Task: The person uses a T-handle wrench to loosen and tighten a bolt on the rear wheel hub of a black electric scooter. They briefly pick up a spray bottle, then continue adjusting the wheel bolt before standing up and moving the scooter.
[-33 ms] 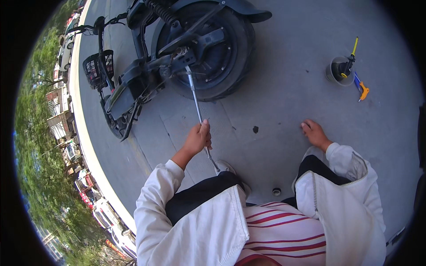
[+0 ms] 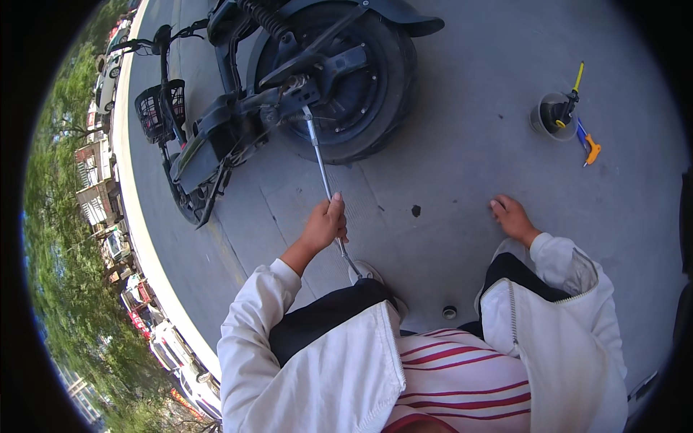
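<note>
My left hand (image 2: 325,222) is wrapped round the shaft of a long chrome wrench (image 2: 320,155). The wrench's far end meets the frame of a dark electric bike (image 2: 292,101) beside its rear wheel (image 2: 382,108); how it seats there is too small to make out. Its near end reaches down to my shoe. Off to the right, my right hand (image 2: 514,218) hangs over my knee above the ground, fingers loosely bent, with nothing visible in it.
A grey cup (image 2: 540,124) holding a black tool with a yellow end stands at the far right. Beside it lies an orange-handled tool (image 2: 593,150). A small round dark thing (image 2: 450,312) sits between my feet. The bike's wire basket (image 2: 148,115) is at the far left.
</note>
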Action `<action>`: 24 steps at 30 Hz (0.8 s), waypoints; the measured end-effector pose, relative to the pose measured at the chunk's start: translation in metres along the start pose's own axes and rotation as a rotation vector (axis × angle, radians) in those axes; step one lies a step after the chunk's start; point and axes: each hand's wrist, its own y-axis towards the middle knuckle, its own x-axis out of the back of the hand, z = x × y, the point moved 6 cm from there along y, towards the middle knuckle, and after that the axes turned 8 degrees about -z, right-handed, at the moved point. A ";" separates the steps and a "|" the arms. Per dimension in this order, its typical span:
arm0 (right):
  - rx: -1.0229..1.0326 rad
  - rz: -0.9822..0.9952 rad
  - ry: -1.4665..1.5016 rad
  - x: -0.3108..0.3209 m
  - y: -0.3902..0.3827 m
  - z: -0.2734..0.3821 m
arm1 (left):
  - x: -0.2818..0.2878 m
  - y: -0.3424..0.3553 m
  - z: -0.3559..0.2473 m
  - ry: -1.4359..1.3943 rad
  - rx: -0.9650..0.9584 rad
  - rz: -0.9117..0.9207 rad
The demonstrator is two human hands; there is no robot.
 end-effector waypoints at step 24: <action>-0.052 0.001 -0.039 0.001 0.005 0.005 | 0.007 0.008 0.006 0.002 0.011 -0.007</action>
